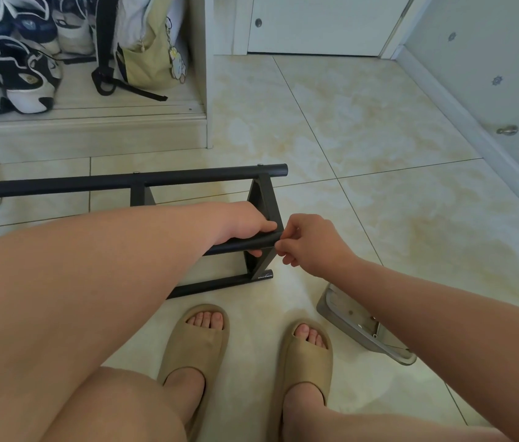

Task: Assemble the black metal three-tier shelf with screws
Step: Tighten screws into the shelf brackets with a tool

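Fingers (278,247) of the right hand (310,245) are pinched together at the near end of a black tube (239,244), at about four o'clock from the picture's centre; whether a screw sits between them is too small to tell. The pinch looks aimed at the joint where that tube meets the upright end bracket (264,199), likely to start or turn a fastener there.

The left hand (242,224) is clenched around the same tube just beside the joint, thumb over the top, fingers curled beneath. That grip probably steadies the tube and keeps its hole lined up with the bracket while the other hand works.

The black metal shelf (124,180) lies on its side on the tiled floor (379,202), running off toward nine o'clock. Its far tube is at the top, with two small screw heads showing on its upper face, so that rail seems fastened already. A third tube (219,283) lies lowest, toward six o'clock, nearest the person's sandalled feet (197,342).

A grey tray-like part (347,323) rests on the floor at five o'clock, near the right forearm, perhaps kept there within reach. Shoes (6,78) and a bag (146,59) sit in an open cabinet at eleven o'clock, well apart from the work.
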{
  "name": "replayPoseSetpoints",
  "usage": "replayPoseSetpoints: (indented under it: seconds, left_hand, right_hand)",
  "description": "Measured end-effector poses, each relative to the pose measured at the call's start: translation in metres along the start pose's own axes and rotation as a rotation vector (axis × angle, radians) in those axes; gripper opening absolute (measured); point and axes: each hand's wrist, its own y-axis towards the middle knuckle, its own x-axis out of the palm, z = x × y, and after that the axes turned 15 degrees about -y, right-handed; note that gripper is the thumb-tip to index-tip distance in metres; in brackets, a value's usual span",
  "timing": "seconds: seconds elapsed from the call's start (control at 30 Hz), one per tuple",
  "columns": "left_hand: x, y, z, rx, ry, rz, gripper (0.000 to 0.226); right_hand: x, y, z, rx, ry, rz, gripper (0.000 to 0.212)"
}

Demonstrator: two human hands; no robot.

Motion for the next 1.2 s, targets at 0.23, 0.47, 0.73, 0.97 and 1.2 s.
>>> replayPoseSetpoints:
  seconds: [0.23, 0.47, 0.73, 0.97, 1.2]
  left_hand:
    - [0.0, -0.005, 0.001, 0.044, -0.038, -0.016, 0.028]
    - [0.0, -0.007, 0.002, 0.025, -0.054, -0.027, 0.028]
    - [0.008, -0.014, 0.004, 0.052, 0.016, 0.051, 0.031]
    - [0.027, -0.023, 0.008, 0.175, 0.278, 0.367, 0.044]
    - [0.071, -0.033, 0.034, 0.786, 0.806, 0.409, 0.03]
  right_hand:
    - [0.0, 0.0, 0.002, 0.083, 0.154, -0.002, 0.014]
    - [0.0, 0.005, 0.001, 0.0, -0.175, 0.022, 0.017]
    - [-0.008, -0.002, 0.001, -0.103, -0.656, 0.065, 0.042]
    - [-0.019, -0.029, 0.03, -0.146, -0.575, 0.098, 0.043]
    - [-0.039, -0.061, 0.107, -0.016, -0.654, 0.116, 0.053]
